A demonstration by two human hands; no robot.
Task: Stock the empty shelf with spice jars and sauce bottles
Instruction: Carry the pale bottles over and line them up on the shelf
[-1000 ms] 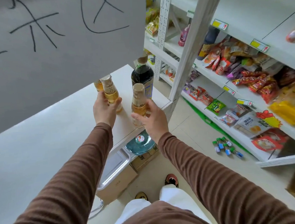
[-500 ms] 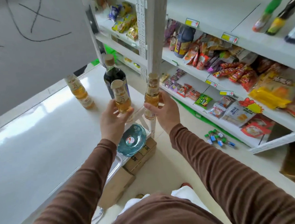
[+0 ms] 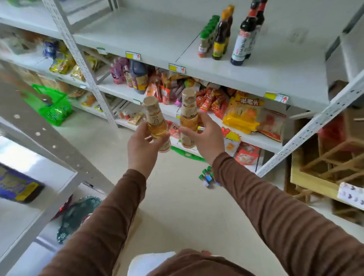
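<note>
while both arms in brown ribbed sleeves reach forward over the pale floor, the left hand (image 3: 143, 147) grips a small clear bottle of golden liquid with a tan cap (image 3: 155, 123), fingers curled round its lower body, and the right hand (image 3: 206, 137) grips a second golden-liquid bottle with a tan cap (image 3: 188, 121) the same way. the two bottles stand upright, just beside each other but apart, held in the air in front of the white metal shelving unit (image 3: 215, 71). on its far upper board, to the right, stand dark sauce bottles with red caps (image 3: 247, 32), brown bottles with yellow labels (image 3: 221, 36) and a row of green-capped spice jars (image 3: 206, 38). the board below holds colourful snack packets (image 3: 241, 112). a green plastic basket (image 3: 50, 104) sits on the floor far left, and small blue-and-green bottles (image 3: 208, 177) lie on the floor near the shelf's foot.
</note>
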